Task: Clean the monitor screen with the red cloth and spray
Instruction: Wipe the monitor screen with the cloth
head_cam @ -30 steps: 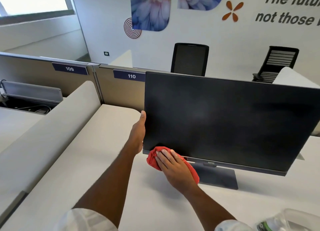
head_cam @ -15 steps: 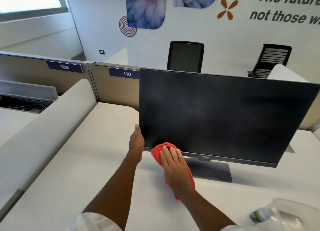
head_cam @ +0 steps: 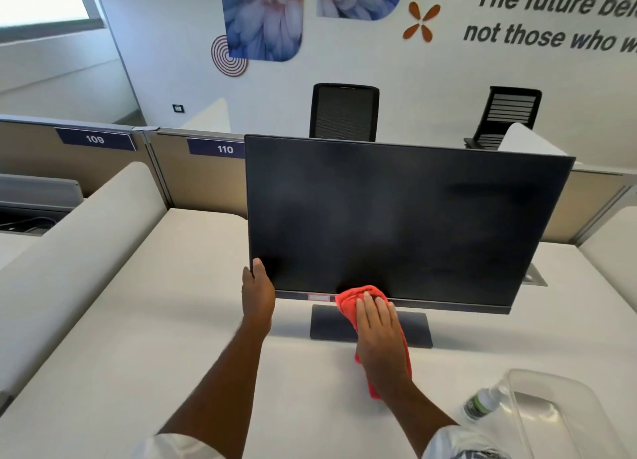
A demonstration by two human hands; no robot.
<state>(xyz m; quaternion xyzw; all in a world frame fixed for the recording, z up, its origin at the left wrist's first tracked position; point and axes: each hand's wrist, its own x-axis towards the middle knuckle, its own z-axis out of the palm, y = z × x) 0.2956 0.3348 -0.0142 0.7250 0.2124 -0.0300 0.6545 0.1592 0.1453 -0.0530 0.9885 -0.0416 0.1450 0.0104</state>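
Observation:
A dark, switched-off monitor (head_cam: 396, 217) stands on its flat base (head_cam: 327, 324) on the white desk (head_cam: 138, 355). My left hand (head_cam: 256, 295) grips the screen's lower left corner, thumb on the front edge. My right hand (head_cam: 379, 334) lies flat on the red cloth (head_cam: 358, 295) and presses it against the bottom bezel near the middle. Part of the cloth hangs below my wrist. A small spray bottle (head_cam: 481, 403) with a green label lies at the lower right, beside a clear tray.
A clear plastic tray (head_cam: 558, 410) sits at the desk's lower right. Tan partitions labelled 109 and 110 (head_cam: 220, 148) run behind the monitor. A padded divider (head_cam: 79, 248) borders the desk on the left. Two black chairs (head_cam: 344, 114) stand by the far wall.
My right hand has slid the red cloth rightward along the bottom edge, from the lower left corner to near the middle. My left hand has dropped to the corner.

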